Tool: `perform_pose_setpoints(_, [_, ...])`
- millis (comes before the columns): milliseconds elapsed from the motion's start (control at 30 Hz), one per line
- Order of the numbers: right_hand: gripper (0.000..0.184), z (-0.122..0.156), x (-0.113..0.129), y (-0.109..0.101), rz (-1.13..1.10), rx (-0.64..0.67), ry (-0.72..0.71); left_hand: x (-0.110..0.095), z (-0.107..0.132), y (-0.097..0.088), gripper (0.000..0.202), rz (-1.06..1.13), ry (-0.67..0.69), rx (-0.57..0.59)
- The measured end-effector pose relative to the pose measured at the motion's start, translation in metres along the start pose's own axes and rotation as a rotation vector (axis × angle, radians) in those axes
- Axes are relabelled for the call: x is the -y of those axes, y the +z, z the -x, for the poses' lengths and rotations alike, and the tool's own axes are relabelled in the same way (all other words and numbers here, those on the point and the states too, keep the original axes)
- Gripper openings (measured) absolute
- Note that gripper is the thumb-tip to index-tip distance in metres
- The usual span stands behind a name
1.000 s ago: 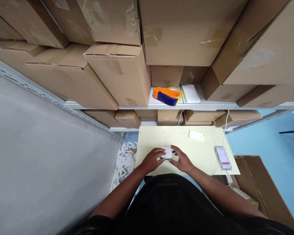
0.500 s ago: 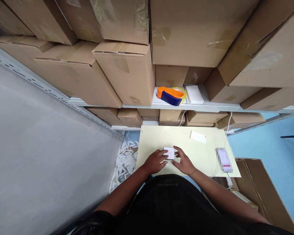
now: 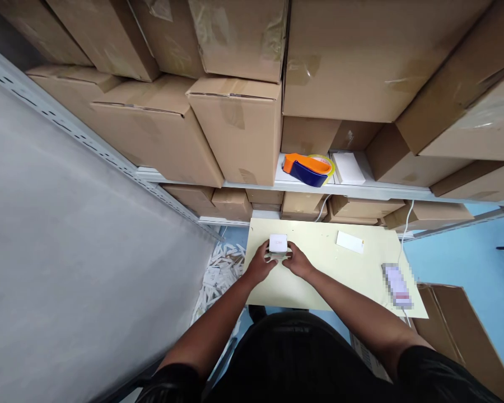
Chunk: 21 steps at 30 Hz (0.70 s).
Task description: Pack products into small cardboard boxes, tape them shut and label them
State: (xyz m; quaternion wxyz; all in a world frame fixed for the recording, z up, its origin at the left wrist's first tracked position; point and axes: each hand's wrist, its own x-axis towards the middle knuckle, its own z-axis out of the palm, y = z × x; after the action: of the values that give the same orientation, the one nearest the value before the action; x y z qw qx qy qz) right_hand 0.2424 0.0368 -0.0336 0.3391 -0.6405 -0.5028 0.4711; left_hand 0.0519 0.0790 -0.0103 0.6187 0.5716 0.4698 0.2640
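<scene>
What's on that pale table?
On the table lie a flat white piece and a pixelated object. The left hand and right hand hold a small white box over it; the surface beneath these is covered.

Read as a stockroom with a packing spot. Taped brown cartons (image 3: 384, 67) packed the metal shelving (image 3: 252, 188), stacked past the top of view, more on the level below. Slotted upright (image 3: 73, 130) ran along the left. Tape dispenser (image 3: 306, 168) sat on the shelving, flat white box (image 3: 348, 169) beside it. Pale table (image 3: 311, 285) stood close to the shelving. White scraps (image 3: 220, 274) lay heaped by a grey wall (image 3: 88, 252). Floor (image 3: 487, 246) was plain blue.
</scene>
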Motion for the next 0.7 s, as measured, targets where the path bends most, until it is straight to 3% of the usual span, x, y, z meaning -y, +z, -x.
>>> perform_pose_setpoints(167, [0.07,-0.062,0.041,0.019,0.008,-0.009,0.046,-0.011,-0.051,-0.039,0.078,0.016,0.071,-0.055])
perform_pose_setpoints(333, [0.075,-0.091,0.065,0.024,0.046,-0.003,0.127,-0.01,-0.081,-0.058,0.082,-0.012,0.127,-0.075])
perform_pose_setpoints(533, [0.08,-0.09,0.068,0.03,0.103,-0.053,0.217,-0.001,-0.085,-0.068,0.085,-0.092,0.14,-0.094])
perform_pose_setpoints(700, [0.075,-0.052,0.048,0.032,0.028,-0.11,0.297,0.009,-0.073,-0.075,0.08,-0.116,0.051,-0.157])
